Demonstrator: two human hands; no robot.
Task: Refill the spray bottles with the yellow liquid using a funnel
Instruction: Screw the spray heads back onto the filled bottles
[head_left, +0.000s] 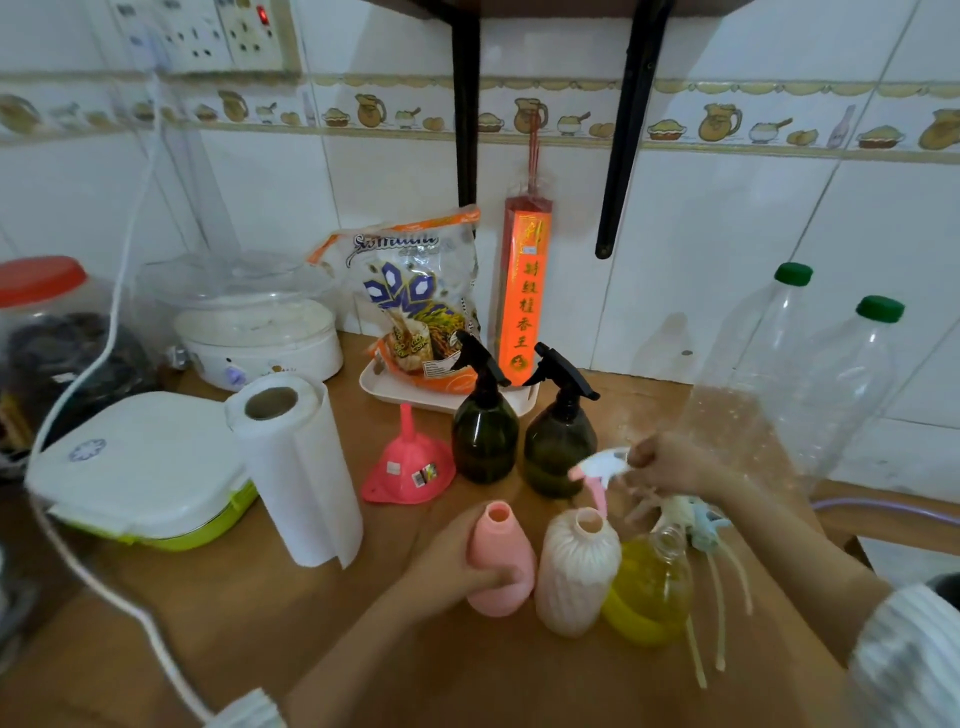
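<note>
So our left hand (457, 564) has its fingers wrapped round the open pink bottle (501, 561), standing upright. The funnel (408, 462) sits mouth-down just behind it, and our right hand (670, 462) is busy pinching the removed sprayer head (602, 462).

The left hand (462, 564) reaches in from seven o'clock, fingers curled in a grip. The right hand (670, 462), entering from four o'clock, pinches with fingertips.

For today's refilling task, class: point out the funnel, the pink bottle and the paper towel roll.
Funnel (410, 470): head view, on its wide cone.
Pink bottle (503, 540): head view, on its upper body.
Paper towel roll (306, 478): head view, on its side.
</note>
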